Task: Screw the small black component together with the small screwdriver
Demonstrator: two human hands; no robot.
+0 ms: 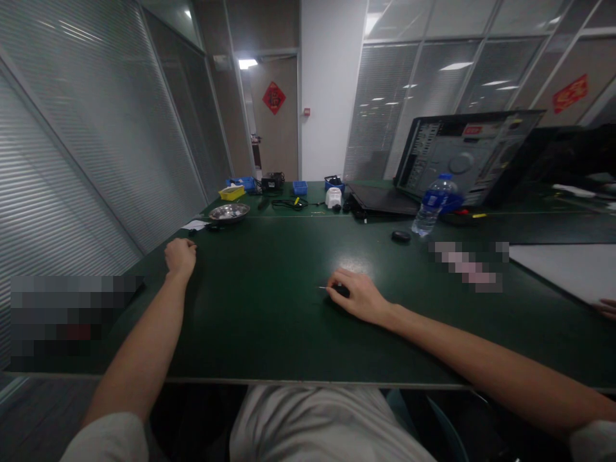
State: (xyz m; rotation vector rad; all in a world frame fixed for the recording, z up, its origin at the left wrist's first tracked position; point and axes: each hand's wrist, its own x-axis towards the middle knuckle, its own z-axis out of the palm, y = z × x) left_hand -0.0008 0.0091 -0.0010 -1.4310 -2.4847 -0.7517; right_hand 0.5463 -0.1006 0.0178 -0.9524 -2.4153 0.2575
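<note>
My right hand [359, 296] rests on the green table with its fingers wrapped round a screwdriver [341, 290]. The tool has a black handle, and its thin metal shaft points left, lying close above the tabletop. At the table's left side is my left hand [181, 258], closed, its fingertips turned away so that anything inside is hidden. Just beyond that hand are a white paper [195, 225], small black items and a shiny metal bowl [229, 212] with small things in it.
A water bottle [434, 206] stands by a black mouse [400, 237] at the right. Behind it leans an open computer case [462, 157]. Along the back are a yellow tray [231, 192], a blue box [299, 188], cables and a black panel [382, 199]. Another person's hand [607, 309] shows at the right edge.
</note>
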